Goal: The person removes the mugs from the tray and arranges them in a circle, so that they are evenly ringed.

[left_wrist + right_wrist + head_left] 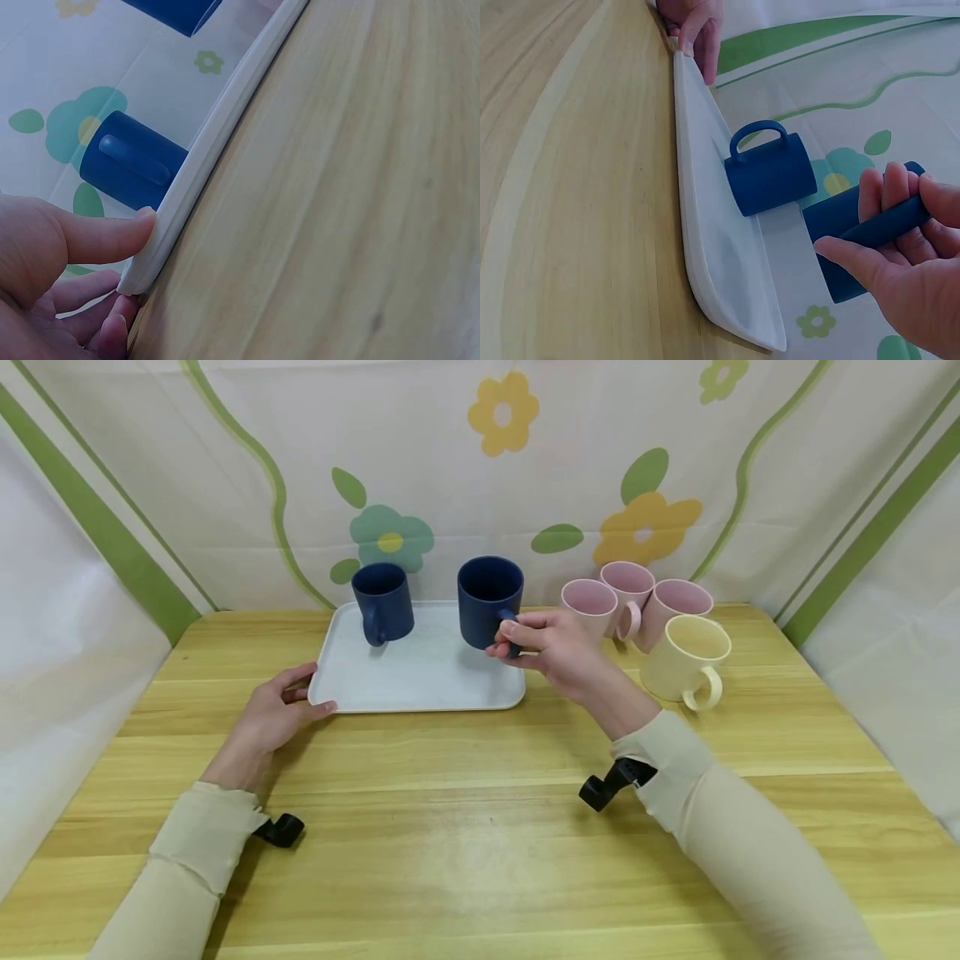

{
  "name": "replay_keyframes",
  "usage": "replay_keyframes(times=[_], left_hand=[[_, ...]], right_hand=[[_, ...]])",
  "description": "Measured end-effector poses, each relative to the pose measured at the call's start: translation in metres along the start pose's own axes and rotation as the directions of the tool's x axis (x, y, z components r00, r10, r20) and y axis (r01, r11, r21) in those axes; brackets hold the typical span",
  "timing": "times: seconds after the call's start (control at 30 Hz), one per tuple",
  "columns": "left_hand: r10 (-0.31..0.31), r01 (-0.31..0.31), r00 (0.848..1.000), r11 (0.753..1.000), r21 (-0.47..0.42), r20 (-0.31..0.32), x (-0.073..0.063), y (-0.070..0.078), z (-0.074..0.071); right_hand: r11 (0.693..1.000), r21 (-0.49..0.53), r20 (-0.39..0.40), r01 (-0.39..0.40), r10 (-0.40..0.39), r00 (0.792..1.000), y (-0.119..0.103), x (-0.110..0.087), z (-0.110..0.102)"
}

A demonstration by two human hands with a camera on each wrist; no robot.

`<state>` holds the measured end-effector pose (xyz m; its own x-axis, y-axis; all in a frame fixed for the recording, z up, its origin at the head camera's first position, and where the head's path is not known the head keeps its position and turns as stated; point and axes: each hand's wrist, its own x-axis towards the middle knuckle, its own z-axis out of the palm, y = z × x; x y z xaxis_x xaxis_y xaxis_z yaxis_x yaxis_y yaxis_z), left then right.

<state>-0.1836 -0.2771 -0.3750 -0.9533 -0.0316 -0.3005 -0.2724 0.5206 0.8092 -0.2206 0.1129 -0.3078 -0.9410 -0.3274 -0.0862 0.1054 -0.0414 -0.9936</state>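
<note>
My right hand (566, 652) grips the handle of a dark blue mug (477, 610), which is upright over the right part of a white tray (420, 681). In the right wrist view, a gap shows between this mug's base and the tray. A second dark blue mug (388, 606) stands on the tray's back left, its handle facing the front. At the tray's front left corner is my left hand (272, 714). Its thumb (112, 238) presses on the rim while the other fingers lie around and under the corner, partly hidden.
Right of the tray, three pink mugs (678, 602) stand close together at the back of the wooden table (450, 827). A pale yellow mug (675, 664) is in front of them, handle toward the front right. A flowered cloth (465, 485) hangs behind the table.
</note>
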Motion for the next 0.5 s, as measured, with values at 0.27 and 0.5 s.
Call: replay_keyframes(times=[0.27, 0.5], left_hand=[[0.003, -0.003, 1.000, 1.000, -0.002, -0.004, -0.001, -0.001, 0.000], [0.005, -0.005, 1.000, 1.000, -0.005, 0.005, -0.001, -0.001, 0.000]], right_hand=[[0.998, 0.037, 0.037, 0.058, -0.060, 0.998, -0.001, -0.018, -0.014], [0.997, 0.049, 0.021, 0.066, -0.067, 0.998, -0.001, -0.036, -0.025]])
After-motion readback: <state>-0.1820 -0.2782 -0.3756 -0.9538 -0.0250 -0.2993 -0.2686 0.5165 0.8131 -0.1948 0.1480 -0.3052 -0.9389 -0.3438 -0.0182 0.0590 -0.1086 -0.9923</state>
